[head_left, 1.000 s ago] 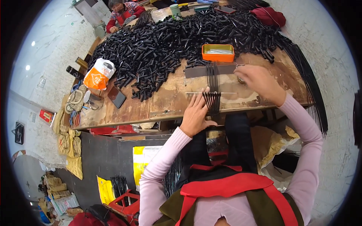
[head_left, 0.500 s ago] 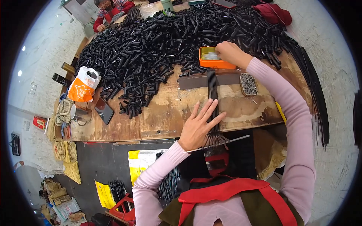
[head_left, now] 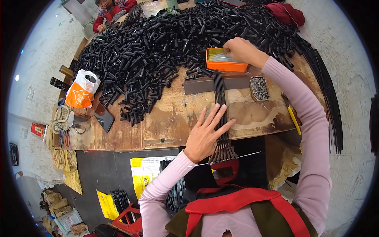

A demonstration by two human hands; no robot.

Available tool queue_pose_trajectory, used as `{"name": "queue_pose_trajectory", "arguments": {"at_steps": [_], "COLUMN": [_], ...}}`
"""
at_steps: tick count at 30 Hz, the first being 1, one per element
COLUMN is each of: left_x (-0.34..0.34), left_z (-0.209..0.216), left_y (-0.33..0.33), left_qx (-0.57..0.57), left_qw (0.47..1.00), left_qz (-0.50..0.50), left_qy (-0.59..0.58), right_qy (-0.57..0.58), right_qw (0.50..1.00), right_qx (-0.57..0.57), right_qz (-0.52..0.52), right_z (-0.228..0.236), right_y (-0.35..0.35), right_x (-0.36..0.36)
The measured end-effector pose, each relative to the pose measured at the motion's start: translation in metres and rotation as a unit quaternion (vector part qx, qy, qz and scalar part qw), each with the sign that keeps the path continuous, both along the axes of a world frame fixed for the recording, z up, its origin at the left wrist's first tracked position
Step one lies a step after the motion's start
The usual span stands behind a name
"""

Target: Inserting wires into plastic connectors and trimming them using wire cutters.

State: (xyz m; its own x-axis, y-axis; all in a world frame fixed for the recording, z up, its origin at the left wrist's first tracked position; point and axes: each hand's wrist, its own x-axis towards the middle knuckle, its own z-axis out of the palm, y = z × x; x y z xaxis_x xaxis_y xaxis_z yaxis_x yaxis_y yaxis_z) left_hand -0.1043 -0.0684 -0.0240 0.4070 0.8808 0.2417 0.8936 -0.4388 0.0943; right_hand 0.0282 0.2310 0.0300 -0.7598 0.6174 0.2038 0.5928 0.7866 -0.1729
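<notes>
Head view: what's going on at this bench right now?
A person at a worn wooden table presses the left hand flat on a bundle of thin black rods lying across a dark strip. The right hand reaches into an orange tin. A huge heap of black tubes covers the far side.

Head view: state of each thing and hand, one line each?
Left hand: flat, fingers spread, pressing the rod bundle.
Rod bundle: lying across the bench, near ends fanned past the edge.
Right hand: reaching into the orange tin.
Orange tin: open, thin pale pieces inside.
Small tray: open, full of small dark bits.
Black tubes: loose heap.
Plastic bag: upright, mouth open.
</notes>
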Motion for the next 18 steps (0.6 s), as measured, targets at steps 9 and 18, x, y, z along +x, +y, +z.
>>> {"name": "queue_pose_trajectory", "arguments": {"at_steps": [9,18], "left_x": [0.0,0.001], "left_z": [0.006,0.003], "left_y": [-0.002,0.0], "left_qx": [-0.016,-0.012], "left_qw": [0.999,1.0], "left_qz": [-0.001,-0.003], "left_qy": [-0.037,-0.028], "right_qy": [0.043,0.101], "right_qw": [0.994,0.986], "right_qx": [0.034,0.064], "right_qz": [0.09,0.112], "right_z": [-0.023,-0.037], "right_y": [-0.081,-0.084], "right_x": [0.037,0.038]}}
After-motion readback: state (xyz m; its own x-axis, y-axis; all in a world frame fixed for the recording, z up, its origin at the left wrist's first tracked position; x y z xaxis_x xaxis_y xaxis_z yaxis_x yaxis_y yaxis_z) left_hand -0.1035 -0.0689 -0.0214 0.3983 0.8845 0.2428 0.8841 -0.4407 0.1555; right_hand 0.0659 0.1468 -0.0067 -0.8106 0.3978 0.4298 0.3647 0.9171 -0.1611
